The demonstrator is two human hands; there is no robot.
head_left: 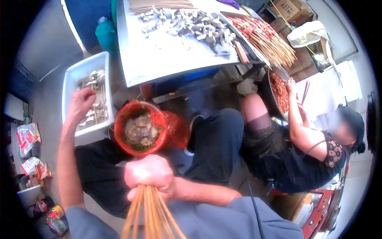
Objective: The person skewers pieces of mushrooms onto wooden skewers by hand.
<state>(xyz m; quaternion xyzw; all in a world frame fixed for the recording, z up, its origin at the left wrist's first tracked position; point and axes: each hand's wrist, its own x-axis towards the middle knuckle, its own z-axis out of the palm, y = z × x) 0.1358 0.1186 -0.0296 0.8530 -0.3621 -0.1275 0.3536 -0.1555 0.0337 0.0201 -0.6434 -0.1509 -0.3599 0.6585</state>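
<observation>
My right hand (150, 175) is wrapped round a bundle of thin wooden skewers (149, 211), their free ends fanning downward in front of my chest. My left hand (82, 99) is closed over the white plastic tub (110, 99) on the left; what its fingers hold, if anything, I cannot make out. Skewers with grey and whitish pieces (97, 105) lie inside the tub. Between my knees stands a bucket lined with a red plastic bag (121, 137), holding pale, wet-looking pieces (141, 129).
A metal-topped table (147, 61) ahead carries grey-white pieces (199, 26), a wooden-handled tool (241, 52) and a tray of skewered red meat (258, 34). At right, a person (306, 147) works at a dark basin (271, 93) of red meat. Packets (28, 139) and bottles line the left.
</observation>
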